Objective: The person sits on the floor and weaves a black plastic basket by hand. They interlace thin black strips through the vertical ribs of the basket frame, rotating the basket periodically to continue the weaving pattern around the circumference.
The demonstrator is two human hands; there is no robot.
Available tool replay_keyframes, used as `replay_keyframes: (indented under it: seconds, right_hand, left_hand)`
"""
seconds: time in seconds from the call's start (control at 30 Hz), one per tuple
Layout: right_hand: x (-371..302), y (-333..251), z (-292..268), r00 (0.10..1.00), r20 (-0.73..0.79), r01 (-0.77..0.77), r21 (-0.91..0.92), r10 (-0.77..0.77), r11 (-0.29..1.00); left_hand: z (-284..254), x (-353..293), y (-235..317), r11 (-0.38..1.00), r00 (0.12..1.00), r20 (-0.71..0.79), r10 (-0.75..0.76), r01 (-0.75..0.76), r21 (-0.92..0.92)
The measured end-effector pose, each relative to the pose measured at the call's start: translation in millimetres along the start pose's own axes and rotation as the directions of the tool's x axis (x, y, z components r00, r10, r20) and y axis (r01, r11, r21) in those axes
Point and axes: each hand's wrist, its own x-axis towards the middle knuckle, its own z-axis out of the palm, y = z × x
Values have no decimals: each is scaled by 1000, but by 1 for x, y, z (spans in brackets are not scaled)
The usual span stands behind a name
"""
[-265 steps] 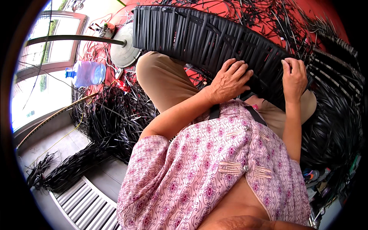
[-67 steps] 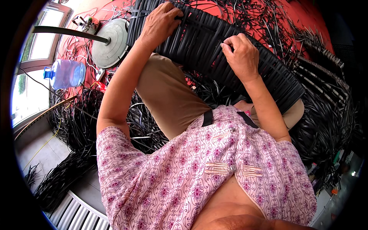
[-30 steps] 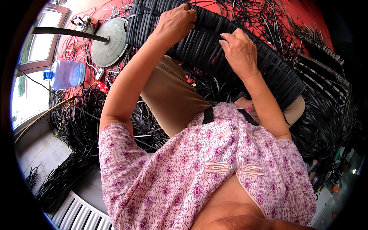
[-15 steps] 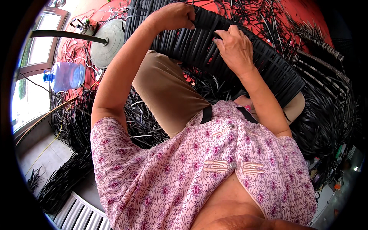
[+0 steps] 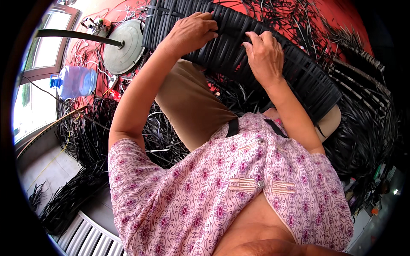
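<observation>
A long black woven panel [image 5: 230,53] of flat plastic strips lies slanted across my legs, its far side away from me. My left hand [image 5: 194,35] rests over its upper left part, fingers curled down and closed against the weave. What sits under those fingertips is hidden. Farther right on the same panel, my right hand [image 5: 265,57] has its fingers bent, with thumb and forefinger a little apart over the strips. I make out no strip between them.
Loose black strips [image 5: 96,132] heap at left, with another pile [image 5: 363,132] at right. On the red ground [image 5: 316,17] lie more scattered strips. At left are a round grey base [image 5: 124,47] with a pole and a clear blue water jug [image 5: 77,82]. A white slatted piece [image 5: 87,237] stands lower left.
My left hand has come down and slightly left along the panel, its back now more in view. My right hand has shifted slightly down, thumb and forefinger still apart.
</observation>
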Motion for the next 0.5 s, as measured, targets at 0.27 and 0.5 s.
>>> replay_keyframes:
  seconds: [0.27,0.5]
  right_hand:
    - [-1,-6,-6,997,76,-19,-11,20,1000]
    - [13,-14,-9,999,39,-4,61,1,998]
  left_hand:
    - [21,-10,8,994,996,83,-43,34,106]
    - [11,-10,13,994,984,150,-95,101,-32]
